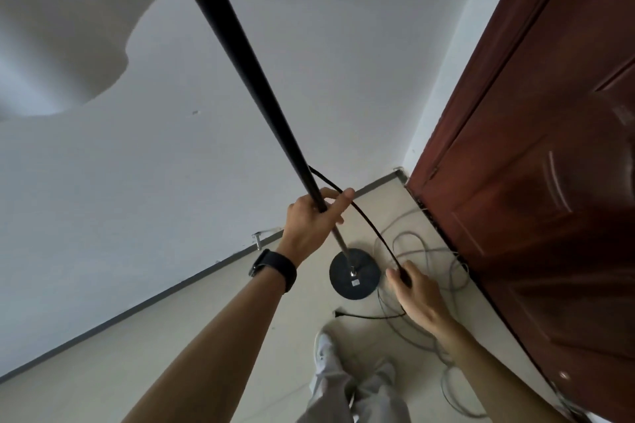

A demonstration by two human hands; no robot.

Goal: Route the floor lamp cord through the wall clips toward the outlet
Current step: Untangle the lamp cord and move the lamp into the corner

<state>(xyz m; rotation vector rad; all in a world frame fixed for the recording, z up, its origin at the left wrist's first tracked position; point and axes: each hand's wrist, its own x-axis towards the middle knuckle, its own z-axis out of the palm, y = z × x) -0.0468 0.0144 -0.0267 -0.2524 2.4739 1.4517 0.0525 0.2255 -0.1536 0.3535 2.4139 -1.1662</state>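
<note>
Room: white wall (pixel 137 182), red door (pixel 532 182), pale floor.
Left hand (pixel 309 220): gripping lamp pole (pixel 240 55).
Right hand (pixel 415 288): pinching black cord (pixel 364 216), plug (pixel 338 312) on floor.
Risk: tugging cord could tip lamp; grey cable (pixel 426 251) may tangle.

I see two bare forearms with no sleeves reaching as far as the frame shows. My left hand (pixel 311 223) has a black watch (pixel 273 269) strapped at the wrist: a wide dark band, snug, with a slim shiny edge along the side facing the wall. My right hand (pixel 417 295) wears nothing, no ring or band that I can make out. Below, I see light grey trousers (pixel 347 395), loose and creased, with both legs in view. One white shoe (pixel 323 347) shows at the left leg, toe rounded, with a faint seam along its side; the other foot is hidden by the trouser leg
</note>
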